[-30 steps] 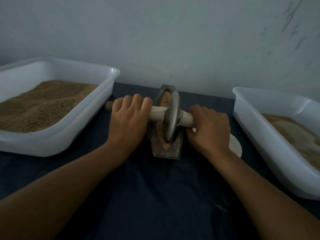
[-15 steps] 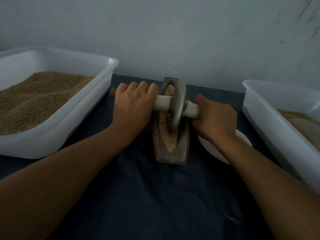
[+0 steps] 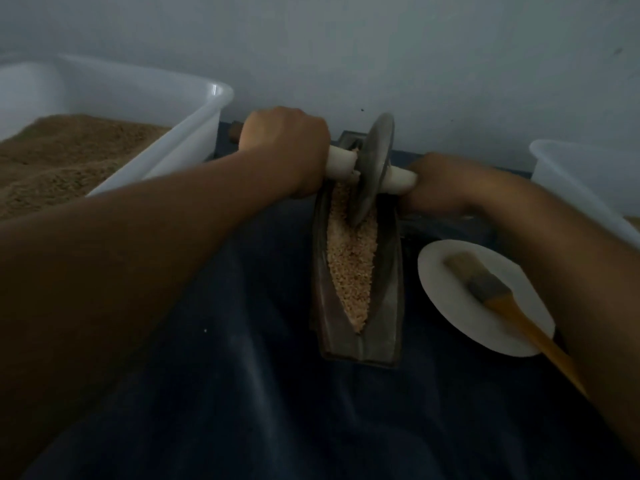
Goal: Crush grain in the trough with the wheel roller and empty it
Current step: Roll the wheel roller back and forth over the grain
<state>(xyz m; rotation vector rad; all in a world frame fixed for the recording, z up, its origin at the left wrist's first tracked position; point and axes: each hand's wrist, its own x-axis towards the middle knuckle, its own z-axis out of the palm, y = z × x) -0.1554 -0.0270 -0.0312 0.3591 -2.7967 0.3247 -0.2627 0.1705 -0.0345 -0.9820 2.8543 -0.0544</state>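
Grain (image 3: pixel 349 265), pale and coarse, lies in the dark boat-shaped metal trough (image 3: pixel 389 289) at frame centre. Left hand (image 3: pixel 287 147) and right hand (image 3: pixel 440 181) each grip, fingers curled tight, the white axle of the grey metal wheel roller (image 3: pixel 375 161); press evenly, keeping the disc upright in the groove.

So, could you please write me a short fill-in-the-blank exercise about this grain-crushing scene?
1. Both hands grip the handle of the wheel roller, one on each side of its ____.
2. The grain lies in the metal ____.
3. The brush rests on a white ____.
4. The big tub at the left holds brown ____.

Missing words: disc; trough; plate; grain
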